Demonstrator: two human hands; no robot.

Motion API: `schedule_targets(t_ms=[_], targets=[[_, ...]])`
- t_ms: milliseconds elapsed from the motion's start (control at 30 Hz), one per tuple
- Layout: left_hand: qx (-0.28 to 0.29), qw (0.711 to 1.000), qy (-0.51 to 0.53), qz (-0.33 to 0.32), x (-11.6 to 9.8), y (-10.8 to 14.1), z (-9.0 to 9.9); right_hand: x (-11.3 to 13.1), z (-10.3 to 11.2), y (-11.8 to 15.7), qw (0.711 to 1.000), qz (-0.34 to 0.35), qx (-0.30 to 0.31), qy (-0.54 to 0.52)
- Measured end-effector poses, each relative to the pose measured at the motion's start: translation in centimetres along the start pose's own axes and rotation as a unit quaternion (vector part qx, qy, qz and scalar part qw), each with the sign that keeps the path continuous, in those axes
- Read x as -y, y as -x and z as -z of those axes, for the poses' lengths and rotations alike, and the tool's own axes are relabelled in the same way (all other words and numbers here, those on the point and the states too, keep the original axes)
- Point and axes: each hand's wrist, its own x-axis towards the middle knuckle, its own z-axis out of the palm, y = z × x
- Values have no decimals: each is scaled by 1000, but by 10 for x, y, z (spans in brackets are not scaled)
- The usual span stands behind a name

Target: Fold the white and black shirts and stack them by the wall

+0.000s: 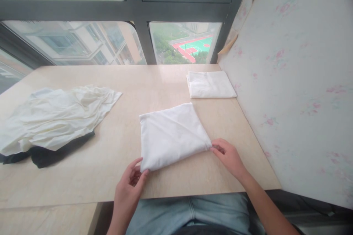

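At the near edge of the table (165, 84), above the person's blue trousers (190, 213), I have both bare hands in view. The cloth between them, a folded white cloth (173, 136), lies flat on the table, skewed slightly, its near edge rising toward the right. I judge it light, soft and limp, neither fragile nor very slippery, with its layers apt to slide apart if only the top one is caught. I would take hold at the two near corners, pinching every layer together.

The left hand (131, 180) is at the near left corner, forefinger against the left side and thumb at the near edge; I cannot tell whether those fingers grip or merely touch. The right hand (227, 156) has thumb and forefinger pinched on the near right corner. The rest of the cloth spreads away from the fingers, toward the far side.

Farther left I see a crumpled cream cloth (55, 117) with a dark cloth (60, 150) showing beneath its near side. Far right, a second folded cloth (211, 85) lies beside the flowered wall (298, 117), short of the window frame (142, 29).
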Motion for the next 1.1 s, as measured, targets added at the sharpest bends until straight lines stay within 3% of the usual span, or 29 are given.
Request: schedule_targets(t_ms=[267,433,567,667,733,800,867,933,1100], targets=[[-37,998,1,-45,-21,-8,13,16,14,-16,998,22,-13,-61],[-20,999,-31,-28,-17,-5,14,19,20,-18,999,30,13,-6],[14,998,-69,4,0,3,11,10,16,-8,999,-6,31,21],[30,996,-76,36,7,7,12,7,9,3,994,-83,-17,-71],[9,996,-65,59,6,7,14,11,4,11,965,-173,-30,-193],[-18,996,-33,79,0,4,15,18,0,18,920,-244,12,-306],[-21,995,-5,97,-9,-2,12,28,-4,22,882,-280,52,-375],[-14,994,4,107,-17,-10,6,36,-8,21,865,-287,53,-407],[19,996,-17,83,-22,-29,-14,42,-21,-4,902,-268,-7,-337]])
